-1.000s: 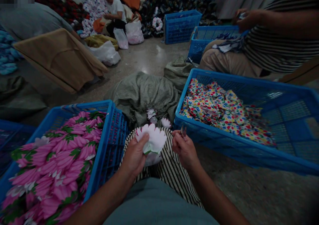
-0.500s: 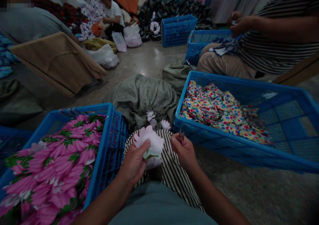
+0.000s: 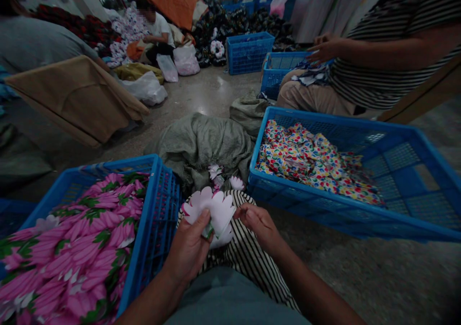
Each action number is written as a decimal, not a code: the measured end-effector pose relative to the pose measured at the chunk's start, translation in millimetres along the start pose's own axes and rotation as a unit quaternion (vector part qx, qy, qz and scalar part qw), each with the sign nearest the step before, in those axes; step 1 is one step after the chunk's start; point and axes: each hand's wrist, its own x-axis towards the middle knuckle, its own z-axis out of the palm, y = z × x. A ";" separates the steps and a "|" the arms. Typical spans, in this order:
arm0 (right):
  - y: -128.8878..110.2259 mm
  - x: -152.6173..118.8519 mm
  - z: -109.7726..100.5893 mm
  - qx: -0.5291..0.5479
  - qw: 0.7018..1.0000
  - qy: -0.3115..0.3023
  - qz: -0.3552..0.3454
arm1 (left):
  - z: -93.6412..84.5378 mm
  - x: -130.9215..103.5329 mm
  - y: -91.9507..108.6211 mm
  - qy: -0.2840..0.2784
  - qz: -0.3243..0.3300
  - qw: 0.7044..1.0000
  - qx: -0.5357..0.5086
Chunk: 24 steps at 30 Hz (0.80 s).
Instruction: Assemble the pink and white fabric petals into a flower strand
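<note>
A white petal-edged fabric flower (image 3: 216, 209) with pink and green edges is pinched between the thumb and fingers of my left hand (image 3: 189, 248), above my striped lap. My right hand (image 3: 260, 226) is at the flower's right edge with its fingers curled. In this view the small metal snips seen earlier in that hand do not show; what it holds, if anything, is hidden. Below the flower, another white petalled piece (image 3: 222, 238) hangs over the striped cloth (image 3: 248, 253).
Left of me stands a blue crate (image 3: 156, 171) of pink-and-green fabric flowers. A second blue crate (image 3: 317, 188) at the right holds colourful patterned pieces. Grey-green sacks (image 3: 205, 138) lie ahead. A person in a striped shirt (image 3: 382, 70) sits at the right; others sit farther back.
The flower has opened out wider in my left hand. My right hand has turned and moved left to the flower's edge, and the metal tips no longer show. The view has shifted slightly.
</note>
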 end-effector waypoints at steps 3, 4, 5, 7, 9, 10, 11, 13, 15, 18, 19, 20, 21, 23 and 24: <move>-3.8 0.7 -1.9 -0.021 1.000 -0.005 -0.020 | 0.4 -2.1 -1.6 -0.004 -0.004 1.000 0.002; -5.2 0.9 -2.2 -0.026 0.999 -0.009 -0.026 | 0.3 -2.4 -2.3 -0.007 -0.003 1.000 -0.001; -6.4 0.9 -2.2 -0.030 0.999 -0.012 -0.032 | 0.1 -2.6 -2.9 -0.009 -0.004 1.000 -0.003; -8.1 0.7 -2.0 -0.042 0.998 -0.012 -0.041 | -0.9 -2.7 -4.2 -0.011 -0.004 1.000 -0.006; -9.0 0.5 -1.8 -0.047 0.998 -0.006 -0.045 | -1.9 -3.0 -5.3 -0.011 -0.008 1.000 -0.007; -9.3 0.4 -1.9 -0.048 0.998 -0.001 -0.045 | -2.3 -3.1 -5.7 -0.010 -0.011 1.000 -0.007; -9.6 0.3 -1.9 -0.048 0.998 0.003 -0.046 | -2.5 -3.2 -6.0 -0.009 -0.012 1.000 -0.006; -10.4 0.2 -2.1 -0.050 0.997 0.008 -0.050 | -2.3 -3.3 -6.5 -0.005 -0.011 1.000 -0.005; -11.4 0.0 -2.1 -0.055 0.997 0.009 -0.055 | -1.6 -3.0 -6.9 -0.004 -0.006 1.000 -0.003; -12.3 -0.9 -2.2 -0.061 0.996 0.002 -0.061 | -0.7 -2.4 -7.6 -0.008 -0.004 1.000 0.012; -12.2 -1.4 -2.5 -0.065 0.996 0.000 -0.065 | -0.6 -2.2 -7.9 -0.008 -0.005 1.000 0.018; -12.0 -1.8 -2.9 -0.069 0.995 -0.002 -0.067 | -0.4 -2.0 -8.2 -0.008 -0.006 1.000 0.022; -11.7 -2.1 -3.5 -0.075 0.995 -0.004 -0.069 | -0.4 -1.8 -8.5 -0.008 -0.007 1.000 0.024; -10.8 -2.4 -5.1 -0.082 0.994 -0.006 -0.069 | -0.4 -1.5 -9.1 -0.011 -0.011 1.000 0.025; -10.4 -2.4 -6.0 -0.085 0.994 -0.007 -0.066 | -0.5 -1.4 -9.3 -0.010 -0.014 1.000 0.025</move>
